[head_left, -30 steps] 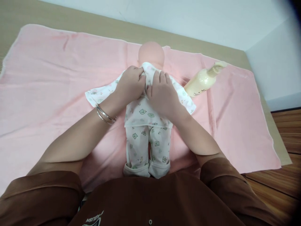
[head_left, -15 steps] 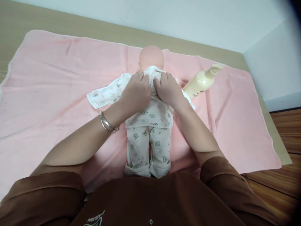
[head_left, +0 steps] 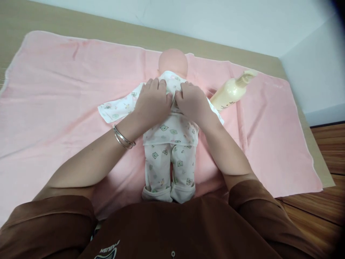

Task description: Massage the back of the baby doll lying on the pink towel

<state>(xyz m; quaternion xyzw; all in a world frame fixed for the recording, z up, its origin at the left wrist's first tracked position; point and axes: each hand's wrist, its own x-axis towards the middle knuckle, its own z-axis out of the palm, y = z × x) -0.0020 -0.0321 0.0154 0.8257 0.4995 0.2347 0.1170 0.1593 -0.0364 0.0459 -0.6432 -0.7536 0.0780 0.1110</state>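
A baby doll (head_left: 173, 61) lies stretched out with its bald head away from me and no face showing. It wears a white patterned top (head_left: 172, 131) and matching trousers (head_left: 183, 162) with turned-up cuffs. My left hand (head_left: 154, 100) rests on the left of the doll's upper body, fingers laid over the cloth and thumb toward the middle. Opposite it, my right hand (head_left: 194, 104) lies on the right side, its thumb also inward. A strip of top shows between the two thumbs. Both hands look open, though their undersides are hidden.
A pink towel (head_left: 67, 82) with creases spreads under the doll on a wooden table (head_left: 107, 25). To the right, a cream pump bottle (head_left: 229, 92) lies tilted near the doll's sleeve. White walls stand behind, and wooden flooring (head_left: 330, 151) shows at right.
The top's cloth was bunched between my hands and now lies smoother there. My left hand has shifted slightly left, and the thumbs sit a little farther apart.
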